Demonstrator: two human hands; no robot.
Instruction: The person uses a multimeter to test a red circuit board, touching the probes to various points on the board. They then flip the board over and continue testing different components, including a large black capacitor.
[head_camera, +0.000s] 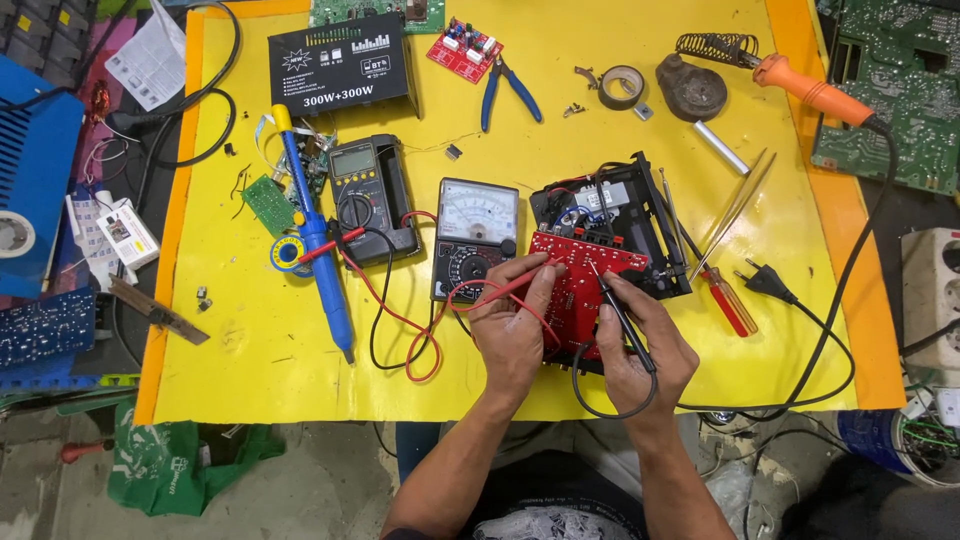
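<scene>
My left hand grips a red test probe, its tip resting on a red circuit board. My right hand holds a black test probe, its point also on that board. The board lies tilted over an open black device case. Red and black leads run from the probes to an analogue multimeter just left of the board.
On the yellow table top lie a digital multimeter, a blue desoldering pump, blue pliers, a red screwdriver, tweezers, an orange soldering iron, a tape roll and a black amplifier box.
</scene>
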